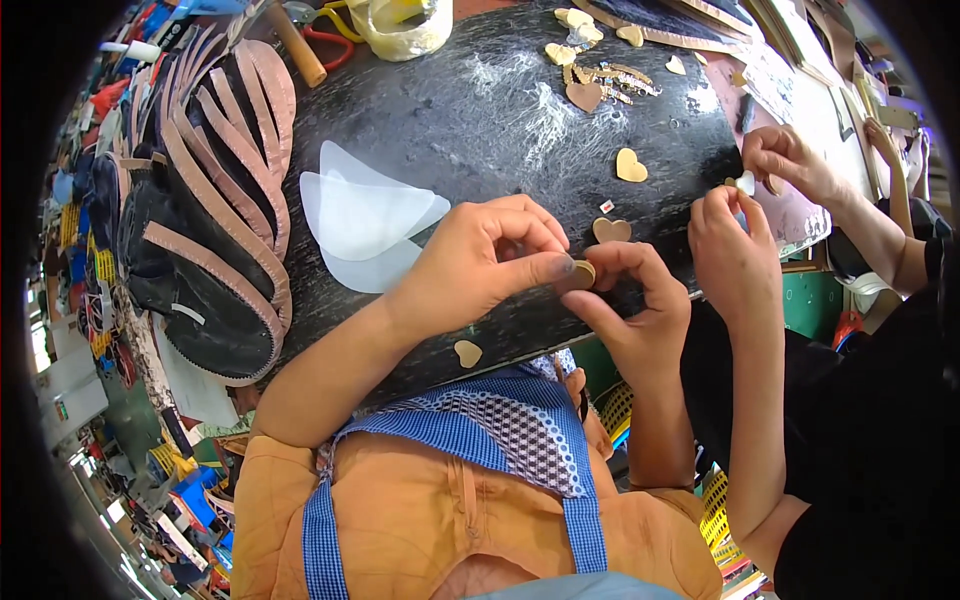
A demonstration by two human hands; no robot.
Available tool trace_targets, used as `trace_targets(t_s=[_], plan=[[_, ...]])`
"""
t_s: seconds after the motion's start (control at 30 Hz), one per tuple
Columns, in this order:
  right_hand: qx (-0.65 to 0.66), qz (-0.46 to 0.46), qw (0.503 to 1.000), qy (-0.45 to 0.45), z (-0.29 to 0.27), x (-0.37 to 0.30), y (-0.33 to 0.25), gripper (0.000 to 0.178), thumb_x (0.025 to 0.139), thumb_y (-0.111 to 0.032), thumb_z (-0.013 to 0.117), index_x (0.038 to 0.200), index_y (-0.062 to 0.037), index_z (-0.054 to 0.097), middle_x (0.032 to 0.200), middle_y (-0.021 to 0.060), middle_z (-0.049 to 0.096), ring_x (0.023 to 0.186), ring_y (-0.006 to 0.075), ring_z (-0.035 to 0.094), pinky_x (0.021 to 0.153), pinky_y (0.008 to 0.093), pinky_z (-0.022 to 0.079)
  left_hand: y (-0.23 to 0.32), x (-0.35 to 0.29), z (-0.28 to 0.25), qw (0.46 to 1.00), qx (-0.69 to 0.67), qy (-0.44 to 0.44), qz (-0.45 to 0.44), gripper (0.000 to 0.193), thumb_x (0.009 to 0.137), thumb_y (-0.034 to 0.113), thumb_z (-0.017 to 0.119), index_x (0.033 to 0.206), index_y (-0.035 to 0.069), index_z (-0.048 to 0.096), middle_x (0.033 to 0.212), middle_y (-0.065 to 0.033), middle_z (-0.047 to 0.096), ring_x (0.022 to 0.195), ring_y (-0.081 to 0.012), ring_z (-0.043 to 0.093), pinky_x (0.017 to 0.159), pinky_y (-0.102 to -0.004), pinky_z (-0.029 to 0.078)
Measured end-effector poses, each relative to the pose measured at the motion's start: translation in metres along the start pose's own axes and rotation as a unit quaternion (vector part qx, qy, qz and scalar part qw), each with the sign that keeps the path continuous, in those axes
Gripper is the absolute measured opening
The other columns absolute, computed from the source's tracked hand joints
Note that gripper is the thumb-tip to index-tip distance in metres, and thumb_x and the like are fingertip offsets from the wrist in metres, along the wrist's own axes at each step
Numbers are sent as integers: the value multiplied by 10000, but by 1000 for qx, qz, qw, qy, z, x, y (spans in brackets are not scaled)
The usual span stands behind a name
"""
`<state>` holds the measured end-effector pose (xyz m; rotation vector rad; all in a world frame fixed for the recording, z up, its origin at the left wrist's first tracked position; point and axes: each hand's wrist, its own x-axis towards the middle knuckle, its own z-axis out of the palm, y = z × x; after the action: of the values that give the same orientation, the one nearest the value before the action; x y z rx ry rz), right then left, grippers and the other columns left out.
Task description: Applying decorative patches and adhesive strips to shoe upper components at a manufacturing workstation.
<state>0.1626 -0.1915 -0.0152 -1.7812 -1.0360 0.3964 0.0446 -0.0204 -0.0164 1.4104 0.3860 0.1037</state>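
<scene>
My left hand point(490, 250) and my right hand point(640, 310) meet over the near edge of the dark table. Between their pinched fingertips is a small gold piece point(582, 273), seen nearly edge-on. Its colour matches the gold hearts, but fingers hide most of its outline. Just beyond it lies a brownish heart piece point(612, 231) with a tiny white and red tag point(606, 207) beside it. Farther off rests a gold heart point(630, 165). Another gold heart point(467, 353) is close to my left forearm. Translucent white curved sheets point(365, 215) overlap left of my hand.
Dark pieces with pink trim strips point(220, 200) are piled at the left. A wooden-handled tool point(297, 45) and a whitish tub point(405, 30) stand far left. Small chains point(615, 80) lie among hearts at the back. At the right, a co-worker's hands point(740, 235) hold a small white piece.
</scene>
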Motion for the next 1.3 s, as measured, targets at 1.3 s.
trace_targets(t_s=[1.3], plan=[[-57,-149,972,172,8,-13,57,327,765,90,687,1042,-31,562,957,120,590,713,184,530,628,275,452,33,96,13,956,265,9,124,221,788,44,753,929,40,583,801,-20,632,719,-88,611,680,-255,503]])
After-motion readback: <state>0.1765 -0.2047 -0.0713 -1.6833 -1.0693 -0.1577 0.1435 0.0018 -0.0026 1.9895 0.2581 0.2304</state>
